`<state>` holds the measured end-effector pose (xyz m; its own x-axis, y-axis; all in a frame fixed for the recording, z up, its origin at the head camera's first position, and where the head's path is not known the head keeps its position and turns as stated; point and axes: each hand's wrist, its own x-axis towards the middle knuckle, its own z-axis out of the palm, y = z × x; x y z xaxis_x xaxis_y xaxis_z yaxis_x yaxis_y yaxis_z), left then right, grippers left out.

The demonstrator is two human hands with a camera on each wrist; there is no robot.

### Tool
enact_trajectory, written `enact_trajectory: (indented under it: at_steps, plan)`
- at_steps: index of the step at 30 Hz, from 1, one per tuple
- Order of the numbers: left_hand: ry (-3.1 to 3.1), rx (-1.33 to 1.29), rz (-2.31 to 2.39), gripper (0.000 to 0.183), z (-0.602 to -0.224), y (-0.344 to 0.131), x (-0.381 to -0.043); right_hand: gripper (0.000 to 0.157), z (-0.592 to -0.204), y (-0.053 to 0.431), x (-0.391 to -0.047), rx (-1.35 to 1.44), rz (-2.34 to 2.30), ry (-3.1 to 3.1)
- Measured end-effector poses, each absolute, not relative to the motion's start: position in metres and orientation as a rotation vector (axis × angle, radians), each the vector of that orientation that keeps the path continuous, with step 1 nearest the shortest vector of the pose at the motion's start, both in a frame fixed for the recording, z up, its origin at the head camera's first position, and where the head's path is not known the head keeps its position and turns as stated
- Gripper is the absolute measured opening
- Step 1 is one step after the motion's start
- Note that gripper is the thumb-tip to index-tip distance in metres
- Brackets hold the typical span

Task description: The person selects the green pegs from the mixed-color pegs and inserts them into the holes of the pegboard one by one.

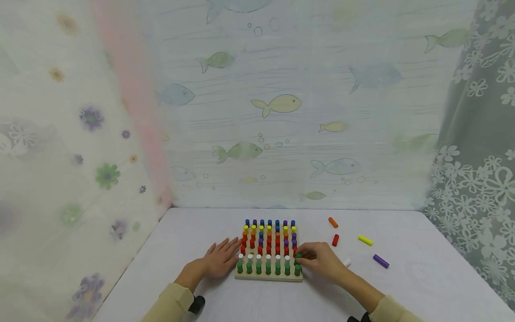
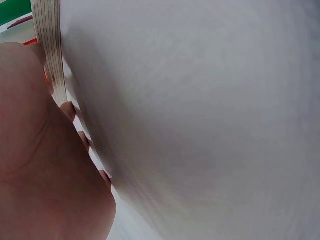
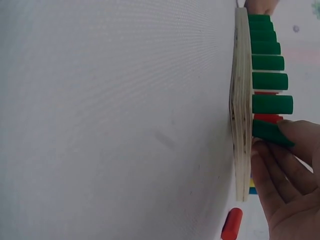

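A wooden pegboard (image 1: 268, 278) lies on the table, filled with rows of coloured pegs. Along its near edge runs a row of green pegs (image 1: 268, 269), with white pegs (image 1: 268, 258) behind them. At the right end of the white row, my right hand (image 1: 322, 261) pinches a green peg (image 3: 270, 133) between thumb and fingers. In the right wrist view this peg tilts, its lower end at the board. My left hand (image 1: 220, 259) rests on the table with fingers extended, touching the board's left side. A bare hole shows among the red pegs (image 1: 268, 251).
Loose pegs lie right of the board: an orange peg (image 1: 333, 222), a red peg (image 1: 335, 240), a yellow peg (image 1: 365, 240) and a purple peg (image 1: 381, 261). A white peg (image 1: 348, 263) is partly hidden behind my right hand. Patterned curtains (image 1: 297, 134) hang behind the table.
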<state>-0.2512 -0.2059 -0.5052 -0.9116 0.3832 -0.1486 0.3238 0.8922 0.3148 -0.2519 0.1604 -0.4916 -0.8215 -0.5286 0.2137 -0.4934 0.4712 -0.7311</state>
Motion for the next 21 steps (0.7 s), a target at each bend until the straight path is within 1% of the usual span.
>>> enact_trajectory:
  at_steps: [10, 18, 21]
  plan:
    - [2.848, 0.547, 0.429, 0.066, -0.51, -0.208, -0.254, 0.017, -0.497, 0.159, -0.253, -0.958, -1.328, 2.616]
    - [2.817, 0.519, 0.417, 0.066, -0.497, -0.205, -0.247, 0.016, -0.496, 0.157, -0.252, -1.008, -1.297, 2.61]
    - [2.807, 0.527, 0.42, 0.066, -0.494, -0.204, -0.246, 0.018, -0.494, 0.159, -0.251, -1.017, -1.26, 2.623]
